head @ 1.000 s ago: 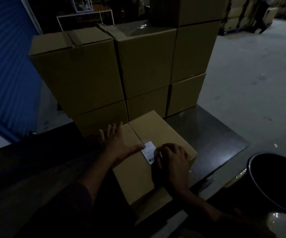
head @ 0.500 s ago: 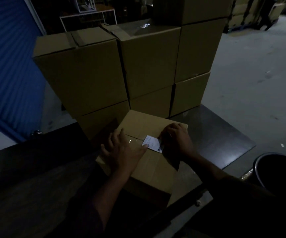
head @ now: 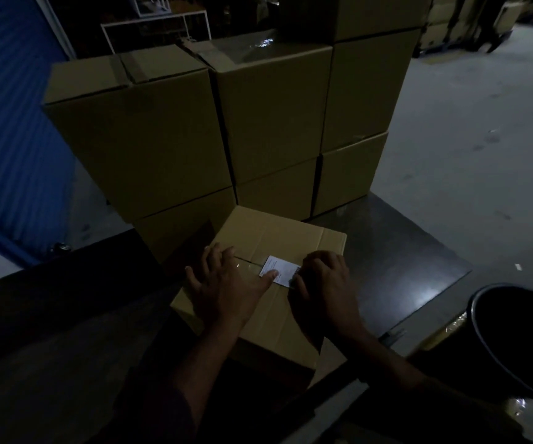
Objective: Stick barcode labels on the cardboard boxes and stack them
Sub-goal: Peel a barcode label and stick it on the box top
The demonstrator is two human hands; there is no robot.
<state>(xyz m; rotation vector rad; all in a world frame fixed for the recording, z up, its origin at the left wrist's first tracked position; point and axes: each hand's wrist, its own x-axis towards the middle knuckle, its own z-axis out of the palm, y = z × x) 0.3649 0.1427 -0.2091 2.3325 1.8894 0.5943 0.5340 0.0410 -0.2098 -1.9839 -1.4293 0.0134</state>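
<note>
Head view shows a dim warehouse with a cardboard box (head: 268, 283) lying on a dark tabletop (head: 396, 270), close in front of the person. A white barcode label (head: 279, 270) sits on the box's top, over the taped seam. The left hand (head: 226, 283) lies flat on the box with fingers spread, its thumb pressing the label's left edge. The right hand (head: 326, 283) has its fingers curled down onto the label's right end, pressing there. Behind the box stand stacked cardboard boxes (head: 258, 123), two and three high. A black bin (head: 515, 341) is at lower right.
</note>
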